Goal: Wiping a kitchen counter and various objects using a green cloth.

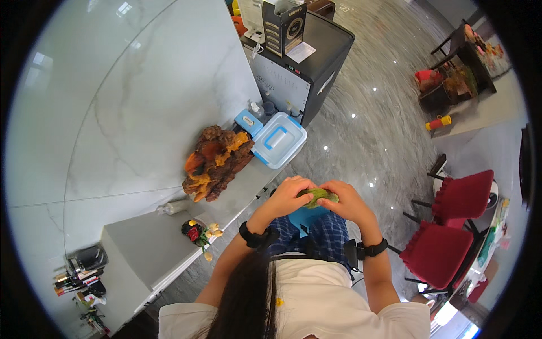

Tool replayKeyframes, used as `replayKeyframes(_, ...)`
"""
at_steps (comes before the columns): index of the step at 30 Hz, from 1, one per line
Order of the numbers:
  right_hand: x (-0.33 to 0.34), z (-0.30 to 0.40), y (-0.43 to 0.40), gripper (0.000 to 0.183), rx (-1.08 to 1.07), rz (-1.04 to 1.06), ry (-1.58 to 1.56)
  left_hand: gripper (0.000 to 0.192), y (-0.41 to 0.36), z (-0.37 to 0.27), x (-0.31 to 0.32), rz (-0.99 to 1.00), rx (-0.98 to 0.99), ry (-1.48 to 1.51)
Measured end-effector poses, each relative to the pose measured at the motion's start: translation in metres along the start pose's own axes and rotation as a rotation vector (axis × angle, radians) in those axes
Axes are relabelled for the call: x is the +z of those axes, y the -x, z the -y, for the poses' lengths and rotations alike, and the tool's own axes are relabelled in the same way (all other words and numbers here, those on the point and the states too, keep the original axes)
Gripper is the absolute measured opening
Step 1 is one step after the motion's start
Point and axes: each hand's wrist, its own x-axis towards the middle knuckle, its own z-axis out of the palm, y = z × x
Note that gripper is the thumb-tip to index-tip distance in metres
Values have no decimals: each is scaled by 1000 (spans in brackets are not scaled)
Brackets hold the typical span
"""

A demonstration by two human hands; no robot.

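Both hands meet in front of my body around a small green cloth, bunched up between the fingers and thumbs. My left hand grips its left end, and my right hand grips its right end. Below the hands, something blue lies over the lap of the checked trousers. Up and to the left of my hands, a clear plastic box with a blue-rimmed lid and handle sits on the cabinet top. A brown and orange carved ornament stands beside it.
The long cabinet runs along my left, bearing small artificial flowers. Beyond the plastic box stands a black-topped cabinet with a printed carton. To the right are chairs with red covers and a red and yellow cylinder.
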Motion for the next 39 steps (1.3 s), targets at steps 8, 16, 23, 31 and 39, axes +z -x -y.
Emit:
replayKeyframes(8, -98, -49, -47, 25, -543, 74, -260, 17, -81, 6, 36, -351, 20, 424)
replayKeyframes(16, -167, -84, -94, 56, -193, 439, -954, 14, -90, 65, 98, -951, -307, 633)
replayKeyframes(23, -119, -175, -164, 100, -81, 469, -965, 15, -55, 204, 108, -1143, -355, 480)
replayKeyframes(31, -10, -220, -235, 86, -191, 542, -807, 30, -81, 230, 56, -749, -141, 239)
replayKeyframes(39, 15, -224, -296, 29, -1003, 582, 220, 34, 18, 278, 100, -914, -216, 49)
